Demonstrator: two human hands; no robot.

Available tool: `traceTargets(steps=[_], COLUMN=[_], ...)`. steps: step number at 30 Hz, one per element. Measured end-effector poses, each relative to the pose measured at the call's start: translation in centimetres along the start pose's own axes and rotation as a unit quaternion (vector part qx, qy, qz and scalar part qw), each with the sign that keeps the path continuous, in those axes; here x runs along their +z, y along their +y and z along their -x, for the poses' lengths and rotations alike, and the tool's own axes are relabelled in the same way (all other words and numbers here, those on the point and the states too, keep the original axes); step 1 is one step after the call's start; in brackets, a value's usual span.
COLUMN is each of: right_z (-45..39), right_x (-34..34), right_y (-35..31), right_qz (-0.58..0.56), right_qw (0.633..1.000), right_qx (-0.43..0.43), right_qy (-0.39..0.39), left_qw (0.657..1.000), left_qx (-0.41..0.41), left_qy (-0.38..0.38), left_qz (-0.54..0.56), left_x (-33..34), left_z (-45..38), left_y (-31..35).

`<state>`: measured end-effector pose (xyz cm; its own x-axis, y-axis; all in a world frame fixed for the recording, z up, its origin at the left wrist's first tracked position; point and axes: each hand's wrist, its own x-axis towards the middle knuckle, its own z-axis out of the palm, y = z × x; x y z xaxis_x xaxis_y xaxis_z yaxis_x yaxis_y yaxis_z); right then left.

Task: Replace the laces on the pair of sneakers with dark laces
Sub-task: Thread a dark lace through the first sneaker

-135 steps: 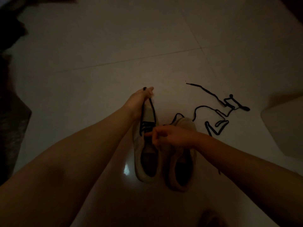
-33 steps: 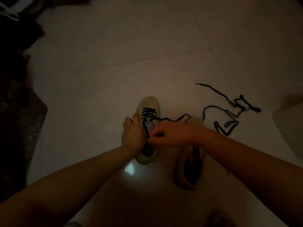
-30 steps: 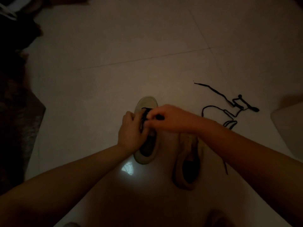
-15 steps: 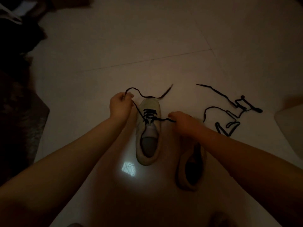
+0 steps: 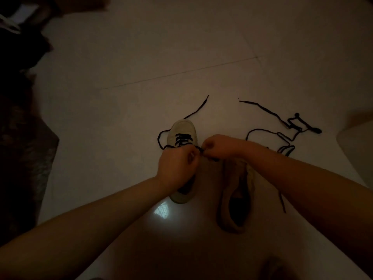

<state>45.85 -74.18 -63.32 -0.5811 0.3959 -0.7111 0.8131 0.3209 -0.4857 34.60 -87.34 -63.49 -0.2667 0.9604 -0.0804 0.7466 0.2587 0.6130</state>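
Hands meeting over left sneaker, left hand and right hand both pinching dark lace at mid-tongue; loose tail trailing toward 12 o'clock; right sneaker unlaced at 3 o'clock, spare dark lace heaped at 2 o'clock on tile floor

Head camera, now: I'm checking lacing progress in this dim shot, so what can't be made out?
- Upper eyelets of the left sneaker: covered by the left hand.
- How the dark lace passes between the fingers: too dark, hidden behind the right hand.
- Front of the right sneaker: covered by the right forearm.
- Spare lace on the floor: its tangle is too small to trace.
- Clutter at the left edge: cut off, in shadow.
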Motion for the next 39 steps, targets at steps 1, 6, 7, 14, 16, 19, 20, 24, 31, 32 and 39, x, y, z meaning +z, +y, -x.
traceTargets(steps=[1, 6, 7, 14, 16, 19, 20, 24, 31, 32, 39], right_z=[0.4, 3.8, 4.4, 5.2, 4.5, 3.8, 3.7, 3.5, 1.7, 1.5, 1.3], right_x=[-0.7, -3.1, -3.4, -6.3, -6.2, -4.4, -3.5, -1.3, -0.8, -0.6, 0.7], right_y=[-0.2, -3.2, -4.0, -5.5, -4.2, -1.9, -1.4, -1.7, -1.8, -1.5, -0.3], right_qz=[-0.034, -0.416, -0.459, -0.584, -0.516, -0.282, -0.207, -0.057, -0.19, -0.236, -0.412], right_qw=[0.999, 0.897, 0.87, 0.793, 0.847, 0.952, 0.974, 0.986, 0.967, 0.959, 0.903], right_qx=[-0.007, -0.087, -0.108, -0.172, -0.098, 0.008, 0.004, -0.107, -0.083, -0.069, -0.021], right_qy=[-0.003, -0.118, -0.145, -0.01, 0.081, 0.119, 0.094, 0.113, 0.152, 0.144, 0.116], left_qw=[1.0, 0.99, 0.985, 0.979, 0.979, 0.971, 0.968, 0.968, 0.978, 0.987, 0.998], left_qx=[-0.011, -0.016, -0.019, -0.006, -0.02, -0.054, -0.064, -0.09, -0.118, -0.111, -0.007], left_qy=[-0.018, -0.062, -0.056, -0.128, -0.112, -0.031, -0.007, -0.01, 0.019, 0.036, -0.01], left_qz=[0.011, 0.125, 0.16, 0.157, 0.172, 0.232, 0.244, 0.234, 0.171, 0.106, -0.064], left_x=[0.1, 0.7, 0.8, 1.1, 0.2, -1.1, -1.4, -1.5, -2.5, -2.6, -1.4], left_z=[-0.1, -0.6, -0.7, -0.8, -1.3, -3.0, -3.7, -5.2, -5.1, -4.7, -1.7], left_y=[0.0, 1.9, 2.2, 1.2, 1.0, 0.9, 0.7, 0.2, -0.7, -1.2, -2.9])
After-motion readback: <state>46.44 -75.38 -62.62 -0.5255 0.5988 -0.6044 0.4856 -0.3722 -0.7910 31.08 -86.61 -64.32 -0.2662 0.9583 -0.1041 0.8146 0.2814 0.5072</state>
